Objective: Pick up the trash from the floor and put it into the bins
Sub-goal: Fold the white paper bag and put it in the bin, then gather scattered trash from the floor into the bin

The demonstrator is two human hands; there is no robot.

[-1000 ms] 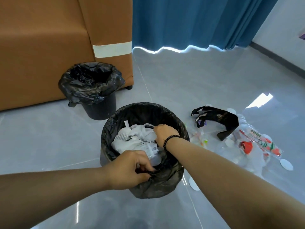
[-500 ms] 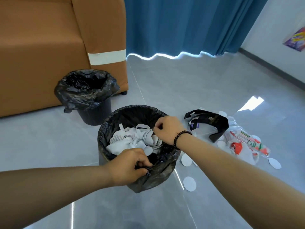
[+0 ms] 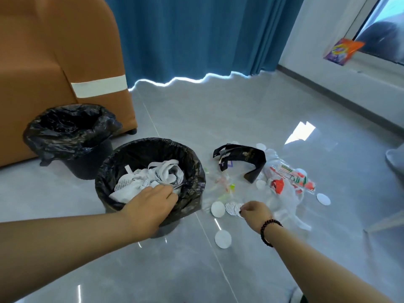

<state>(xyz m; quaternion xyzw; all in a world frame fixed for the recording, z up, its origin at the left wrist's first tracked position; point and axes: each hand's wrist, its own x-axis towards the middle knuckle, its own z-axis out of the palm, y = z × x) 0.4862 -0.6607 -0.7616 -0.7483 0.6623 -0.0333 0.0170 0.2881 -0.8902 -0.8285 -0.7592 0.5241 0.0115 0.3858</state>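
We see the right hand [image 3: 254, 212] pinching a foil seal disc [image 3: 232, 208] just right of the near bin [image 3: 197, 171], whose rim the left hand [image 3: 150, 205] rests on, fingers relaxed.

A home living room: an orange sofa [image 3: 54, 68] stands far left, blue curtains [image 3: 196, 36] hang to the glossy grey tiled floor [image 3: 218, 119], and a window [image 3: 384, 31] shows far right.

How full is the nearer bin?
Partly full: crumpled white paper lies heaped in the nearer bin, below the rim.
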